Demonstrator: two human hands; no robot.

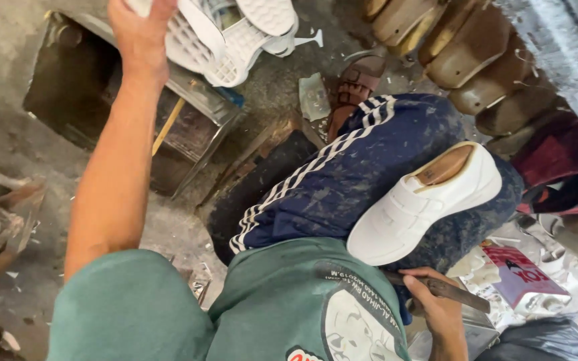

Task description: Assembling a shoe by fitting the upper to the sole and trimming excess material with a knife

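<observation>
Starting at the left, I am reaching my left hand far forward and up, arm nearly straight, toward the pile of white soles lying on the metal box. The fingers are running past the frame's top edge, so I cannot tell how far they are closing or whether they are gripping; the hand is touching or just beside the nearest sole. I am judging these soles as light, flexible moulded pieces with a gridded inner face, unlikely to break, best taken by the rim at the heel or toe.

Moving to the centre, the white shoe is resting upside-free on my knee, sole toward the right, a tan last showing in its opening. It is looking stiff over the last and smooth, so somewhat slippery; the heel would be giving the surest hold.

At lower right, my right hand is curling closed round a dark tool, wrist bent inward beside my hip.
</observation>
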